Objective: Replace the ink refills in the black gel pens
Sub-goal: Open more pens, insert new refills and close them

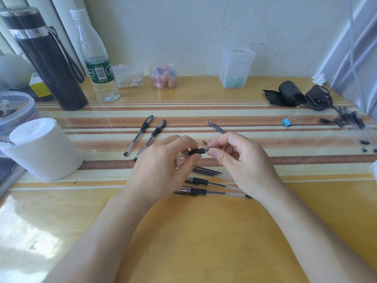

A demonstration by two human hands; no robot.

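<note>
Item, pen in hand (197, 151): we hold it just above the bench (204, 231) at frame centre, lying roughly level, black rubber sleeve showing between the two grips. Our left hand (163, 170) grasps the clear barrel end, at 9 o'clock of the sleeve; our right hand (242, 160) pinches the tip end, at 3 o'clock, thumb and forefinger closed on it.

Item, loose pens (206, 185): several lie fanned on the bench directly beneath our hands, at 6 o'clock of the held pen.

Item, capped pens (145, 137): two lie side by side at 10 o'clock, apart from both grips.

Item, spare refills (216, 127): a small bundle lies at 1 o'clock, just beyond our right hand.

Item, blue binder clip (287, 122): at 2 o'clock, well apart.

Item, white paper roll (42, 148): at 9 o'clock, well apart.
</note>
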